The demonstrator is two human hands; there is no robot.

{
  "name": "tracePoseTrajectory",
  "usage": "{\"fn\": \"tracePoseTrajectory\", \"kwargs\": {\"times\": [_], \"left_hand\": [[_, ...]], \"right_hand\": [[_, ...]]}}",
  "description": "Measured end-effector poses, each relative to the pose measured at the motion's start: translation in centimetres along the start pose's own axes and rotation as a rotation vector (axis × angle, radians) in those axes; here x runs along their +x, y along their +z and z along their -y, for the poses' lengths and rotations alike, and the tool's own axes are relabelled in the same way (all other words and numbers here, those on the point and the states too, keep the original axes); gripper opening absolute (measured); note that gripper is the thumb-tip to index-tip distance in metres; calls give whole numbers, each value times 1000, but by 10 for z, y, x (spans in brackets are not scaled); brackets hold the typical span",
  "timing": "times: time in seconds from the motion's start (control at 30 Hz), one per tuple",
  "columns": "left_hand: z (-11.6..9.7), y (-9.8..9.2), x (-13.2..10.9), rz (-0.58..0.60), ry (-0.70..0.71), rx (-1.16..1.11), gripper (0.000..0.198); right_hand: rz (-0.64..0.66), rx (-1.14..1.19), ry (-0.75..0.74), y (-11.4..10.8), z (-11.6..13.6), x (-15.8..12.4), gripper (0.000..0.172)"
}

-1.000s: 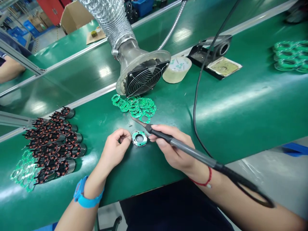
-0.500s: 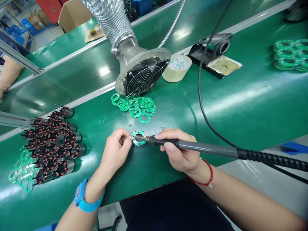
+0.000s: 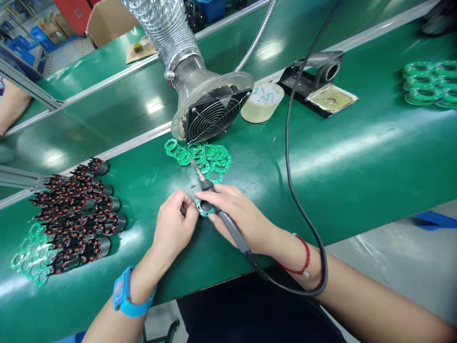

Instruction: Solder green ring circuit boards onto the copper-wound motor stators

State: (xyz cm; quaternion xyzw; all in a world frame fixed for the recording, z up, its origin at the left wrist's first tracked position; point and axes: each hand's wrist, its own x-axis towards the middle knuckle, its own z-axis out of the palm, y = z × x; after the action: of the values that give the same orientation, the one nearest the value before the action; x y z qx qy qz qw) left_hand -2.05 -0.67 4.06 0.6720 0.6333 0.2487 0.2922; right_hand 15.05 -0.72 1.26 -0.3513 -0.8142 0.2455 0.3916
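A green ring-shaped circuit board [image 3: 200, 208] lies on the bench in front of me, partly covered by my right fingers. My left hand [image 3: 175, 221] is closed in a pinch against the board's left edge; what its fingertips hold is hidden. In my right hand [image 3: 246, 216] is a soldering iron [image 3: 232, 227], its tip pointing up and left, away from the board. The right fingertips reach the board's right side. Just beyond it lies a loose pile of green ring boards [image 3: 214, 157].
A fume hood with a fan grille [image 3: 214, 116] hangs over the pile. Behind stand a tape roll [image 3: 262, 102] and a soldering iron stand [image 3: 317, 83]. Rows of motor stators [image 3: 82, 219] sit left, stacked ring boards [image 3: 428, 83] far right. The iron's cable [image 3: 288, 157] loops over my right forearm.
The soldering iron has swung from lying across the board to pointing up and left, its tip off the board. My right hand has moved left to the board. My left hand stays nearly still.
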Motion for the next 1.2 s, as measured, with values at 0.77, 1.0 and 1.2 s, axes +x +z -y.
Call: {"fn": "tracePoseTrajectory", "kwargs": {"times": [0.77, 1.0, 1.2], "left_hand": [[9, -1, -4, 143, 29, -329, 8], [9, 3, -3, 211, -74, -379, 13], [12, 2, -4, 167, -106, -335, 13]], "right_hand": [[-47, -349, 46, 10, -3, -3, 47], [-66, -138, -134, 2, -2, -6, 47], [-115, -203, -86, 3, 0, -5, 32]]}}
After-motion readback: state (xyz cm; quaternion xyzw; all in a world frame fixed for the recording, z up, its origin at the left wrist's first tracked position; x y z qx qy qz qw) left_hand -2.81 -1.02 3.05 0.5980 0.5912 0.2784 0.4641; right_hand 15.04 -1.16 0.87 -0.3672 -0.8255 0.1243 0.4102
